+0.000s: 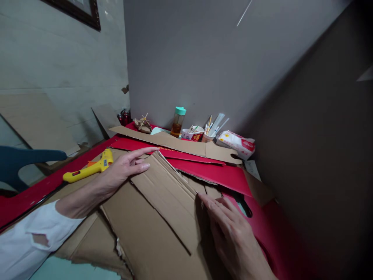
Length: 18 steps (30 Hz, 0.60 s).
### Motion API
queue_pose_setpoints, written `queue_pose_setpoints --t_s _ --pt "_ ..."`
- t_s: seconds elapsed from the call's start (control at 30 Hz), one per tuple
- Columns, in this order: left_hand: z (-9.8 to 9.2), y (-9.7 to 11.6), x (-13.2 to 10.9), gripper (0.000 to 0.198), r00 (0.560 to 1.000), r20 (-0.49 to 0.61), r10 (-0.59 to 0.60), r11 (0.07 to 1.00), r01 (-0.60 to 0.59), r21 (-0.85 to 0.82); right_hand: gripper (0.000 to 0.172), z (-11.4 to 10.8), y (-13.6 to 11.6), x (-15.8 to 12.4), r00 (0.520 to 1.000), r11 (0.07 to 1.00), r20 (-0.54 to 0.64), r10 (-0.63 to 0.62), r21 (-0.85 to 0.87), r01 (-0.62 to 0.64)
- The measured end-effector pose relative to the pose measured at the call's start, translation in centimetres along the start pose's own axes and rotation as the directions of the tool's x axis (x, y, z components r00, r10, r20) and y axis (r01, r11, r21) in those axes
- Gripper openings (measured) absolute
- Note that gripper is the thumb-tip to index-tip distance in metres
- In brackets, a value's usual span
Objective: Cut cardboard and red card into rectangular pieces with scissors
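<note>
A brown cardboard strip (167, 190) lies slanted on top of larger cardboard sheets (145, 237) in front of me. My left hand (125, 169) rests flat at the strip's upper left edge, fingers stretched out and the forefinger pointing right along the top corner. My right hand (230, 229) lies flat at the strip's lower right edge, fingers extended and touching the cardboard. Neither hand holds anything. A yellow glue gun (87, 169) lies just beyond my left hand.
Red cardboard panels (218, 175) lie under and behind the brown sheets. At the back stand a bottle with a teal cap (178, 122), cups with sticks and pens (201, 134) and a tissue pack (237, 144). A blue chair (20, 159) is at left. A wall rises at right.
</note>
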<state>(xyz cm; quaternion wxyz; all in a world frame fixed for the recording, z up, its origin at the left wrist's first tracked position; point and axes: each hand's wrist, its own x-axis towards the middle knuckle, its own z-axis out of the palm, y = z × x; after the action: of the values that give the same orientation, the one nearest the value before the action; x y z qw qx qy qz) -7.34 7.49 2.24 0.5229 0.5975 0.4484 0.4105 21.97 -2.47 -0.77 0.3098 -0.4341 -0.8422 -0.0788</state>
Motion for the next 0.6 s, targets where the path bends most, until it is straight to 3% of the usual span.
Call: queue_pose_setpoints --t_s 0.13,0.27,0.33,0.47,0.6 --pt "-0.2 -0.1 0.1 0.058 0.999 -0.043 -0.008 1.0 0.008 0.008 0.053 -0.4 -0.9 -0.1 0.997 0.998 0.07 0.042 0.035 -0.044" --pt "-0.4 -0.2 0.2 0.051 0.997 -0.072 -0.009 1.0 0.01 0.017 0.037 -0.4 -1.5 0.1 0.978 0.98 0.112 0.178 0.073 -0.187" --pt "-0.3 -0.1 0.1 0.047 0.997 -0.073 -0.013 1.0 0.013 0.003 0.028 -0.5 -1.6 0.4 0.95 0.95 0.135 0.281 0.104 -0.295" --pt "0.2 0.7 -0.1 0.04 0.996 -0.037 -0.079 0.996 0.078 -0.041 0.02 -1.0 -1.4 1.1 0.849 0.842 0.3 0.434 0.198 -0.501" --pt "0.3 1.3 -0.4 0.032 0.993 0.001 -0.117 0.993 0.117 0.007 0.018 -2.0 -1.4 1.4 0.811 0.808 0.346 0.471 0.201 -0.555"
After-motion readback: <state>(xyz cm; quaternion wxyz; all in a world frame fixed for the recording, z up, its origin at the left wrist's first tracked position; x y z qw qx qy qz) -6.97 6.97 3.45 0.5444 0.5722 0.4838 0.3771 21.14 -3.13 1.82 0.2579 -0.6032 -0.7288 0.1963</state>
